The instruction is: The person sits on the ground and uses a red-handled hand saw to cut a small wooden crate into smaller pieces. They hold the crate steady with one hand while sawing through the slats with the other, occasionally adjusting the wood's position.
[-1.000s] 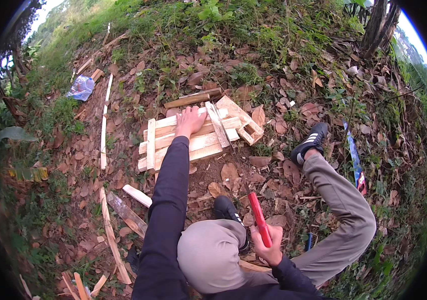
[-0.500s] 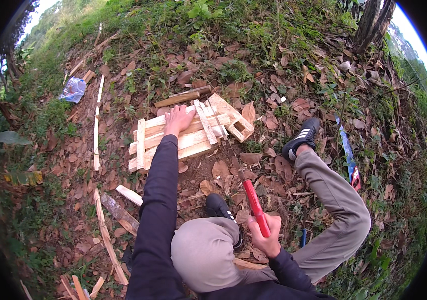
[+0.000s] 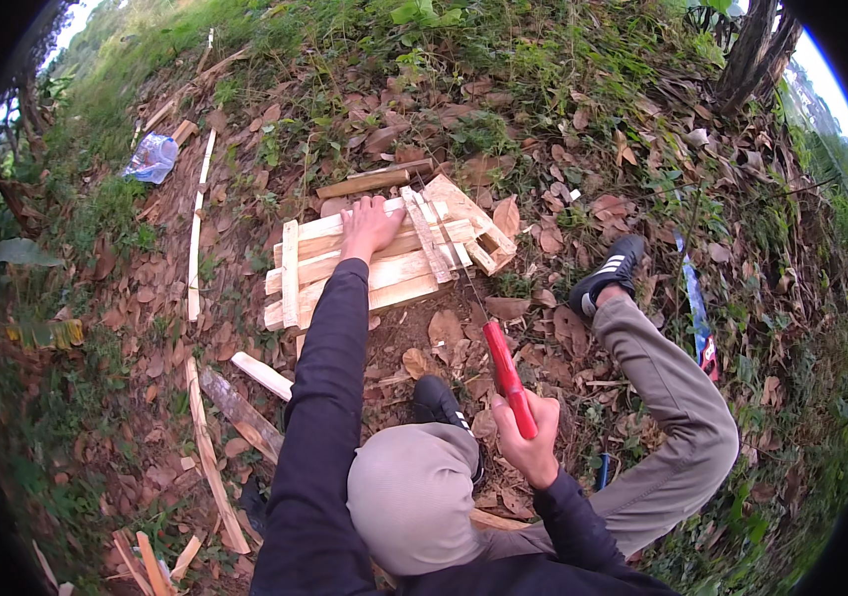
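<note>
My right hand is closed round the red handle of a handsaw. Its thin blade, seen nearly edge-on, runs up to the right end of a slatted wooden panel, close beside the right crosspiece. The panel is made of pale, uneven slats with a crosspiece near each end. My left hand grips the panel's far side from above, fingers bent over the upper slats. Under or beside the panel's right end lies a wooden block or frame with an opening; exactly how the panel rests on it is hidden.
A short timber piece lies beyond the panel. Long strips and offcuts are scattered to the left, near a clear plastic bag. A blue, flat long item lies right of my shoe. Dry leaves cover the sloping ground.
My right hand has pushed the handsaw forward, bringing its handle closer to the panel. My left hand stays on the slats. The whole view has shifted slightly.
</note>
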`<state>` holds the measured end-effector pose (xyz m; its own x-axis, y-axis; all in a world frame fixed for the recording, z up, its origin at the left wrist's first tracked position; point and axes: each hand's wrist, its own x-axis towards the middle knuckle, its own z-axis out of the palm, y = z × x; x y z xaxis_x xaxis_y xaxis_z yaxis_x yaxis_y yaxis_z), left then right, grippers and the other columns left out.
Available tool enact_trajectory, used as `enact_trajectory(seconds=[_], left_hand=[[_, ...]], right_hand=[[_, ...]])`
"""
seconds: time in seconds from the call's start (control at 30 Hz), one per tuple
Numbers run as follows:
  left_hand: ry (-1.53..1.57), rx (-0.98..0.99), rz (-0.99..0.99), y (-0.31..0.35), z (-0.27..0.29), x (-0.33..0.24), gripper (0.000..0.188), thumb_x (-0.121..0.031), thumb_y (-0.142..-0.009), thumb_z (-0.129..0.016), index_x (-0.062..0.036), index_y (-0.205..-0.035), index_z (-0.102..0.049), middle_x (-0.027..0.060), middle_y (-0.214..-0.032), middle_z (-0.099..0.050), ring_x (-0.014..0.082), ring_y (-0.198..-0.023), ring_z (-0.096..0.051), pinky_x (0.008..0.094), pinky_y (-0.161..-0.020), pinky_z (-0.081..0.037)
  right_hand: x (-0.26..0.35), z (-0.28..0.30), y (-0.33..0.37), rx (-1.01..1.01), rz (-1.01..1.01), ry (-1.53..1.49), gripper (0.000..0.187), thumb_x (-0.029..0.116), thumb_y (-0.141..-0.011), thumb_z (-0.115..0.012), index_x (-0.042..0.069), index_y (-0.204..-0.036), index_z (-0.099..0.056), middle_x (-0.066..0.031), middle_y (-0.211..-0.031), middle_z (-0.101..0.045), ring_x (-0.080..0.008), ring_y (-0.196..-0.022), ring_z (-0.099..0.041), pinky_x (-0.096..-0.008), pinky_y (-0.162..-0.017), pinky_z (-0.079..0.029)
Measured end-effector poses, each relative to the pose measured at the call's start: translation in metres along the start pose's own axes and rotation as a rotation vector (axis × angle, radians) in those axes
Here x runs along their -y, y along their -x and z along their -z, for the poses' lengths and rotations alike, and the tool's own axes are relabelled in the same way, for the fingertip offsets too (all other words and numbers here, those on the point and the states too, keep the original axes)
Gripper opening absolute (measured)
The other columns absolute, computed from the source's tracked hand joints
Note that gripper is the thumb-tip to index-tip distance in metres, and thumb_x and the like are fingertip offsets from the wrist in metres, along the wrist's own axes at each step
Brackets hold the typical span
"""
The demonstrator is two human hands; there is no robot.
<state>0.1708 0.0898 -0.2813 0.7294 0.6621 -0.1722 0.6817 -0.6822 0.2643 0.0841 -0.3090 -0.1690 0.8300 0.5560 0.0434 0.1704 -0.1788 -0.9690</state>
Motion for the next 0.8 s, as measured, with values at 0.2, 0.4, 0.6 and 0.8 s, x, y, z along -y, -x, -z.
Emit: enact_trajectory(seconds=[0.2, 0.4, 0.6, 0.8], left_hand=[[-0.035, 0.011, 0.017, -0.003, -0.003, 0.007, 0.069, -0.058, -0.096, -0.044, -0.0068, -0.143, -0.047, 0.0183, -0.149, -0.044, 0.0331, -0.141, -0.037, 0.0568, -0.118, -0.02], [-0.024, -0.03, 0.028, 0.0, -0.004, 0.0, 0.068, -0.057, -0.096, -0.044, -0.0055, -0.142, -0.048, 0.0177, -0.148, -0.045, 0.0327, -0.141, -0.037, 0.0564, -0.119, -0.02], [-0.025, -0.044, 0.019, 0.004, 0.001, 0.001, 0.067, -0.054, -0.096, -0.046, -0.0052, -0.142, -0.048, 0.0182, -0.147, -0.045, 0.0329, -0.141, -0.037, 0.0565, -0.118, -0.02], [-0.036, -0.066, 0.015, 0.016, -0.005, -0.007, 0.067, -0.055, -0.096, -0.046, -0.0057, -0.142, -0.048, 0.0189, -0.147, -0.045, 0.0333, -0.14, -0.039, 0.0566, -0.118, -0.02]], right_hand=[[-0.004, -0.008, 0.001, 0.002, -0.013, 0.0, 0.024, 0.007, -0.086, -0.066, 0.001, -0.065, -0.054, -0.0032, -0.048, -0.042, -0.0109, -0.04, -0.041, -0.0301, -0.044, -0.034], [0.005, 0.0, 0.009, -0.016, -0.033, 0.01, 0.024, 0.007, -0.085, -0.067, 0.0, -0.065, -0.055, -0.003, -0.048, -0.041, -0.0092, -0.041, -0.04, -0.0304, -0.043, -0.033], [0.019, 0.007, 0.018, -0.015, -0.103, -0.002, 0.027, 0.008, -0.085, -0.067, 0.0, -0.063, -0.054, -0.0025, -0.047, -0.041, -0.0075, -0.041, -0.039, -0.0301, -0.043, -0.033], [0.02, -0.006, -0.015, -0.057, -0.089, 0.001, 0.026, 0.008, -0.086, -0.066, -0.002, -0.065, -0.055, -0.0025, -0.049, -0.043, -0.0052, -0.047, -0.04, -0.0292, -0.044, -0.033]])
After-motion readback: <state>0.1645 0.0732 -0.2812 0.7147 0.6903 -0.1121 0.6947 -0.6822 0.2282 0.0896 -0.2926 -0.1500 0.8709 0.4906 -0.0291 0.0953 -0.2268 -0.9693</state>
